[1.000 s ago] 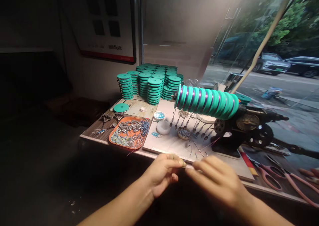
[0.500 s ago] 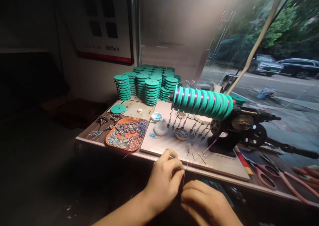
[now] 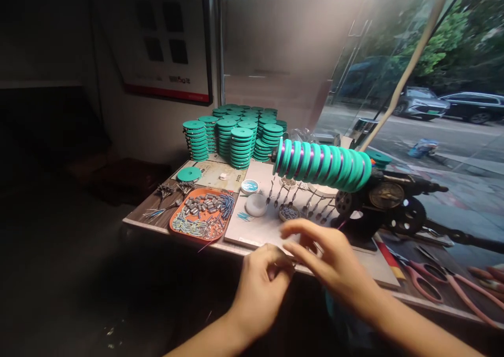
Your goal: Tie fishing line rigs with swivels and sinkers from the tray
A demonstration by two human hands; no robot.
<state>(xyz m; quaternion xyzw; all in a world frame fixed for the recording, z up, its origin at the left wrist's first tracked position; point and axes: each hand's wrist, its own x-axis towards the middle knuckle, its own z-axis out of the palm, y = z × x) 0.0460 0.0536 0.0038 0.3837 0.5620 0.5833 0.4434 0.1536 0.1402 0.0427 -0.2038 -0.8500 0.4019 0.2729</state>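
Left hand (image 3: 262, 281) by front edge of surface (image 3: 137, 211), fingers together at tips, clamped on small piece (image 3: 294, 264), too blurred to identify. Right hand (image 3: 336, 257) just beside, fingers apart, gap between thumb and forefinger facing left fingertips. Right fingers overlap board (image 3: 268, 234) in view; height above it cannot be told. Round bowl (image 3: 282, 218) just beyond. Black machine (image 3: 388, 195) bounds far right side. Tray (image 3: 183, 233) near surface's front edge, left. Scissors (image 3: 412, 279) right of right hand.
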